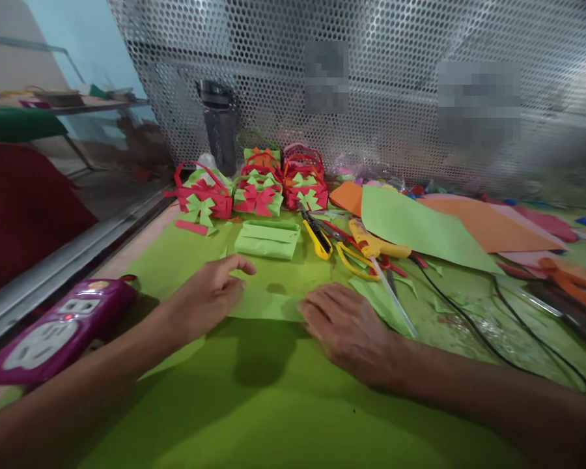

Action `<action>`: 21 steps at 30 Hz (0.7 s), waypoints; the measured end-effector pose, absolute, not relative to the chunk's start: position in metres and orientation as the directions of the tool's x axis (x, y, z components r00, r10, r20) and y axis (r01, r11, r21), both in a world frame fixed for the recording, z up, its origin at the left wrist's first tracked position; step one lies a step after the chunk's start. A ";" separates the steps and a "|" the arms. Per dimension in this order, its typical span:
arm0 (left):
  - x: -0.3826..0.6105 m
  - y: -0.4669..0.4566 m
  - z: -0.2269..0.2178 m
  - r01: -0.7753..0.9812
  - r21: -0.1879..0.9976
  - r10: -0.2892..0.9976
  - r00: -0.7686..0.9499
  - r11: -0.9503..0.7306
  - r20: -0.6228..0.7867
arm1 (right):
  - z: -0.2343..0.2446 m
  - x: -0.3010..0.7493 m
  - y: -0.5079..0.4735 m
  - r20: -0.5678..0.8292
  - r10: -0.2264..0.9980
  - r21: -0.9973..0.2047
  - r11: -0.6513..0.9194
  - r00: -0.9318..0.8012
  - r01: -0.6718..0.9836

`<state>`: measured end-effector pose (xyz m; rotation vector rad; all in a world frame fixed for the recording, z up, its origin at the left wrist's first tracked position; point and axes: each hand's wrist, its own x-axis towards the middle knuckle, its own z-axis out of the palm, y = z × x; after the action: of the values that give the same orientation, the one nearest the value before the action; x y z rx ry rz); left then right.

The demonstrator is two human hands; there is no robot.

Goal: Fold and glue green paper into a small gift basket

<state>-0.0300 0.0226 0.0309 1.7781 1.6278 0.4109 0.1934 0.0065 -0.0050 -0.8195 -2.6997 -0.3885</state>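
A light green paper piece (269, 307) spans the space between my hands, its near edge casting a shadow on the green work surface. My left hand (217, 290) is at its left end, index finger and thumb curved with a gap between them. At the right end, my right hand (344, 326) is closed over the paper's edge, its fingertips partly hidden. Just beyond my hands lies a folded light green paper pouch (267, 240). A yellow hot glue gun (371, 241) with a clear glue stick, a yellow box cutter (317, 236) and yellow-handled scissors (354, 262) lie to the right.
Several small red and green paper baskets with bows (258, 198) stand at the back beside a dark bottle (219, 127). A purple power strip (63, 332) is at left. Coloured sheets (420, 225), a black cord (461, 326) and orange-handled scissors (566, 277) lie right. Perforated metal (268, 71) rises behind.
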 end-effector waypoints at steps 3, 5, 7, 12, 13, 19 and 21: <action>-0.028 0.016 0.029 0.875 0.448 0.980 0.197 -0.182 0.014 | -0.007 0.195 0.009 0.358 0.495 0.176 0.797 -0.792 0.578; -0.024 0.008 0.028 0.881 0.260 0.902 0.317 -0.395 0.294 | -0.009 0.194 0.011 0.381 0.500 0.155 0.795 -0.778 0.587; -0.016 -0.001 0.025 0.800 0.122 0.752 0.484 -0.588 0.447 | -0.012 0.191 0.011 0.401 0.508 0.135 0.790 -0.762 0.598; -0.001 -0.011 0.011 0.683 -0.088 0.615 0.700 -0.725 0.363 | -0.013 0.183 0.007 0.362 0.545 0.048 0.799 -0.756 0.599; 0.000 -0.011 0.008 0.670 -0.115 0.605 0.720 -0.733 0.341 | -0.013 0.182 0.006 0.347 0.554 0.033 0.799 -0.757 0.600; -0.011 -0.007 0.001 0.742 -0.126 0.687 0.660 -0.658 0.303 | -0.001 0.197 0.006 0.178 0.708 -0.068 0.702 -0.684 0.709; -0.016 -0.006 -0.001 0.762 -0.083 0.717 0.635 -0.642 0.290 | 0.005 0.203 0.008 0.084 0.763 -0.159 0.646 -0.641 0.747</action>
<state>-0.0159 -0.0055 -0.0008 3.0167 1.3814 0.3882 0.2034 0.0077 0.0053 -1.2547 -2.7181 0.1643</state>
